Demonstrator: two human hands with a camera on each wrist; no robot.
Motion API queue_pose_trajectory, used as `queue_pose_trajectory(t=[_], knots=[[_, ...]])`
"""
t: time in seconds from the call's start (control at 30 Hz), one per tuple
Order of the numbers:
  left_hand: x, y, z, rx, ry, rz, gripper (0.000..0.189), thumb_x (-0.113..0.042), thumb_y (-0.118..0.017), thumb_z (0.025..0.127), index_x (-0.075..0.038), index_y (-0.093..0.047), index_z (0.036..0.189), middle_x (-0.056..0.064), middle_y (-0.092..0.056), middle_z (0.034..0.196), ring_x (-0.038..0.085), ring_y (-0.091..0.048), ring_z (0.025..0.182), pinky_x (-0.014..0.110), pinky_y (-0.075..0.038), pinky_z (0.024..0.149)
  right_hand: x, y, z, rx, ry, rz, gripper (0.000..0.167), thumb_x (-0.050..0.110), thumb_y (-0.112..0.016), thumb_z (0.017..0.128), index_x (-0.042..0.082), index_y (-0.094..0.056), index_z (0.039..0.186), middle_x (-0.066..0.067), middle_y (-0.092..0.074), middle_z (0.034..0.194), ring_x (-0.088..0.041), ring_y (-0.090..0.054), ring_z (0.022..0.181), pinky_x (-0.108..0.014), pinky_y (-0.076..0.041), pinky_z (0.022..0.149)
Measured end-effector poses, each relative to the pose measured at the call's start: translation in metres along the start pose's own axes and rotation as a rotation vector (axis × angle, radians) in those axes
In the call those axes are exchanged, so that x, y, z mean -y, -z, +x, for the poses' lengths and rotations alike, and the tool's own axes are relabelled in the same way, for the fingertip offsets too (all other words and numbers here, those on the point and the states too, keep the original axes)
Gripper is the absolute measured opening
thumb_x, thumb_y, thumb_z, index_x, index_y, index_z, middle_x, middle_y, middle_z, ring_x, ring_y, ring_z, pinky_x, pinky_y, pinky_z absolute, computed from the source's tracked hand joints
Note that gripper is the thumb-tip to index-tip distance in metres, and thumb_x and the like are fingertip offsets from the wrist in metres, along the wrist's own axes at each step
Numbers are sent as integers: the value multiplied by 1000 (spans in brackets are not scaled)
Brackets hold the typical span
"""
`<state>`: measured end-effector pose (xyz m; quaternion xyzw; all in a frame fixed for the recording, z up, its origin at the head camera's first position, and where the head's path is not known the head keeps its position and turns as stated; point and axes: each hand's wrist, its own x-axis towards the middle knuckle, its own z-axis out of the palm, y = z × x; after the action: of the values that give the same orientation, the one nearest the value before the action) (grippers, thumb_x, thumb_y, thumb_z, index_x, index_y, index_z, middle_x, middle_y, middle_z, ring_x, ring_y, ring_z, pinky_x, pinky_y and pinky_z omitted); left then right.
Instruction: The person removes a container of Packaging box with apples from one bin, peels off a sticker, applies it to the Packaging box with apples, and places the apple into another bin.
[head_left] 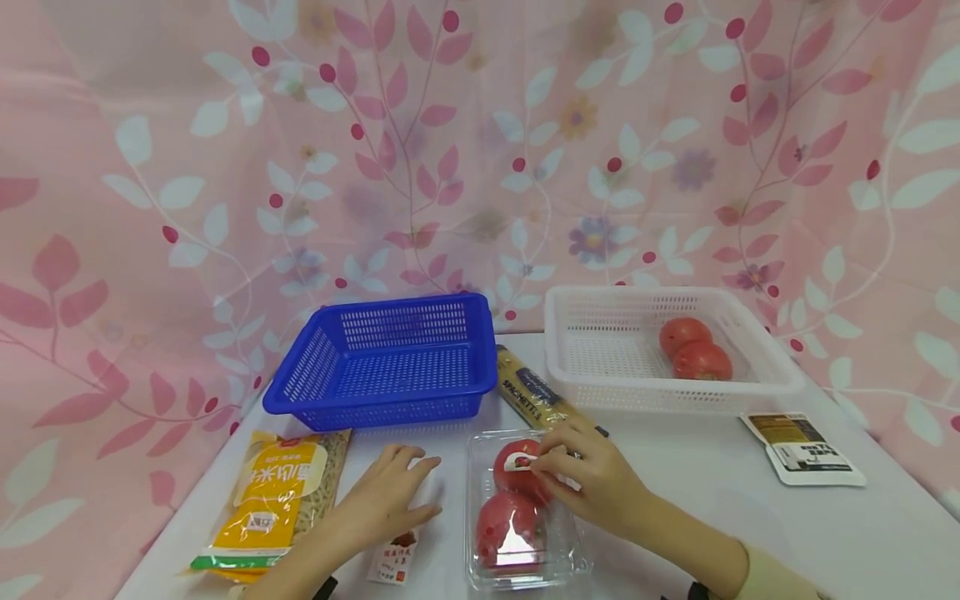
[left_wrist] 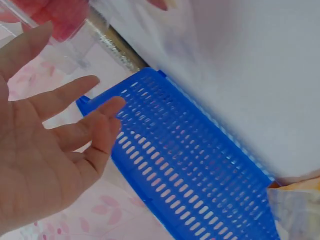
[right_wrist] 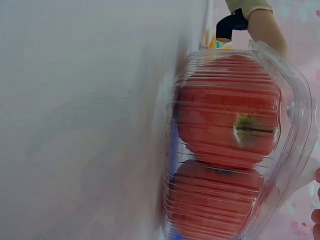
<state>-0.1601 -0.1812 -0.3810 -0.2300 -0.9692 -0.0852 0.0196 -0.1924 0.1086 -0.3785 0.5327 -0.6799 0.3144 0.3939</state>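
A clear plastic clamshell box (head_left: 517,571) with two tomatoes (right_wrist: 227,110) inside lies on the table before me. Over its far tomato sits a white oval label (head_left: 517,461) with a small red picture. My right hand (head_left: 596,479) is above the box's right side, its fingers bent and their tips pinching the label's right edge. To the left of the box, my left hand (head_left: 386,496) hovers with fingers spread and holds nothing. A small printed card (head_left: 392,565) lies partly hidden beneath it.
A blue basket (head_left: 382,407) stands behind the left hand. At back right, a white basket (head_left: 675,393) holds another box of tomatoes (head_left: 702,360). A spaghetti pack (head_left: 532,396) lies between the baskets, yellow bags (head_left: 273,479) at left, a small pouch (head_left: 806,454) at right.
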Motion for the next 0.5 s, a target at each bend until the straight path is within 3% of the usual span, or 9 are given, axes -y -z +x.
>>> queue_pose_trajectory(t=[0.23, 0.37, 0.5], knots=[[-18, 5, 6, -125, -179, -77, 47, -42, -55, 89, -15, -53, 127, 5, -44, 135, 23, -35, 123, 47, -34, 99, 3, -3, -4, 49, -1, 15, 8, 15, -63, 86, 12, -67, 79, 1, -60, 87, -17, -53, 84, -24, -45, 76], [-27, 4, 9, -121, -302, -63, 48, -45, -42, 94, -18, -47, 133, 0, -34, 144, 20, -25, 132, 48, -30, 102, 5, -5, -5, 58, 10, 0, 13, 18, -60, 89, 13, -66, 79, 2, -60, 85, -16, -53, 82, -23, -45, 76], [-33, 0, 13, -98, -414, -42, 50, -45, -38, 96, -19, -40, 138, 0, -28, 148, 20, -19, 136, 48, -31, 101, 5, -6, -6, 63, 32, -1, 11, 17, -61, 87, 12, -66, 78, 2, -60, 84, -16, -52, 81, -23, -45, 75]])
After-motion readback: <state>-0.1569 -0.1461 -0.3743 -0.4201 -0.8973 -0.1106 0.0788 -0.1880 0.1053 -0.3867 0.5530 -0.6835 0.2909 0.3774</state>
